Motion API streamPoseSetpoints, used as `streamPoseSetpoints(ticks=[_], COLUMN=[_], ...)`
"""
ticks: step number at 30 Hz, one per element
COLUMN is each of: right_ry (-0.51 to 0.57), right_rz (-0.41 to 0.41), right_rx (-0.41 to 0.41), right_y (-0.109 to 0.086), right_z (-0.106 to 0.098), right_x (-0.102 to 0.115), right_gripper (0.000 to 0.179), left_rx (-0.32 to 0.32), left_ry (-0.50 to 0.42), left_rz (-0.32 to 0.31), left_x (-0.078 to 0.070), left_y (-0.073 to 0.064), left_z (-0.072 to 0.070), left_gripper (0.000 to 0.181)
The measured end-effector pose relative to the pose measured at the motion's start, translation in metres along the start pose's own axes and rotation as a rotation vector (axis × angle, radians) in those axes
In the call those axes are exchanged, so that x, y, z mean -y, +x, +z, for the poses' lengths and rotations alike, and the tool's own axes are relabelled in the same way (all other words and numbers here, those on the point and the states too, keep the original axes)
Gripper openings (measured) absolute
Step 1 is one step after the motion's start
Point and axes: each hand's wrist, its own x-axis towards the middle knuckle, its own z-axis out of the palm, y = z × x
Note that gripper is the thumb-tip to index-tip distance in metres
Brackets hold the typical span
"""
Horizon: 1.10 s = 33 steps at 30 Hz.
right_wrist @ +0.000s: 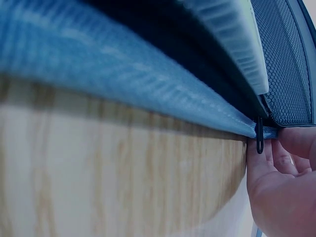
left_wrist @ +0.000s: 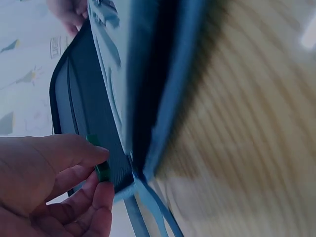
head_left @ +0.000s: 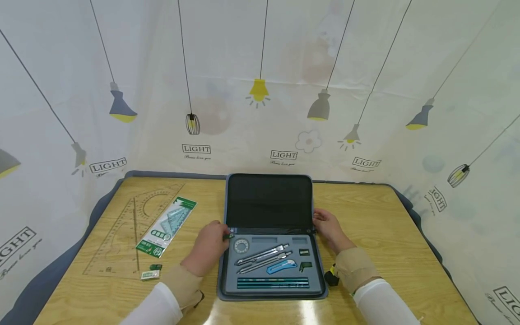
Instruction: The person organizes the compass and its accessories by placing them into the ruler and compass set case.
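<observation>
A blue zip case [head_left: 220,284] lies open, its dark mesh lid [head_left: 270,203] raised at the back. Its grey tray holds a white ring [head_left: 241,246], two silver compasses [head_left: 264,263], a blue cutter [head_left: 282,266], dark green pencils [head_left: 272,283], a small sharpener [head_left: 304,252] and a green angled piece [head_left: 305,266]. My left hand [head_left: 208,247] pinches a small green piece [left_wrist: 100,165] between thumb and fingers, beside the case's left hinge. At the right hinge, my right hand [head_left: 331,229] grips the case's edge, close to a black zip pull [right_wrist: 259,136].
Left on the wooden table [head_left: 365,212] lie clear set squares [head_left: 136,225], a green-and-white ruler packet [head_left: 166,226], a white eraser [head_left: 150,275] and a small green block [head_left: 155,266]. A lamp-printed curtain [head_left: 227,90] surrounds the table.
</observation>
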Motion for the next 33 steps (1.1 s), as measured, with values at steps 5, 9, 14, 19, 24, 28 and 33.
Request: streamPoseSetpoints(ticks=[5, 9, 14, 19, 24, 28, 33], right_ry=[-0.006, -0.011, -0.016, -0.018, 0.000, 0.008, -0.008], right_rz=[0.003, 0.009, 0.019, 0.020, -0.020, -0.033, 0.001], right_rx=[-0.001, -0.002, -0.002, -0.006, -0.002, 0.001, -0.005], right_y=[0.001, 0.002, 0.000, 0.001, -0.002, -0.003, 0.000], right_z=[0.001, 0.002, 0.002, 0.002, -0.001, -0.001, 0.001], right_x=[0.000, 0.000, 0.002, 0.002, 0.000, 0.000, 0.001], right_gripper=[0.039, 0.039, 0.039, 0.039, 0.036, 0.036, 0.038], left_rx=[0.069, 0.069, 0.089, 0.116, 0.124, 0.155, 0.168], left_ry=[-0.032, -0.048, -0.015, 0.039, 0.055, 0.046, 0.042], left_rz=[0.047, 0.104, 0.133, 0.149, 0.157, 0.143, 0.160], left_x=[-0.020, -0.032, -0.045, -0.055, -0.058, -0.060, -0.061], left_y=[0.009, 0.015, 0.023, 0.026, 0.025, 0.025, 0.025], left_z=[0.010, 0.020, 0.030, 0.039, 0.042, 0.039, 0.037], left_gripper=[0.014, 0.013, 0.013, 0.016, 0.022, 0.024, 0.026])
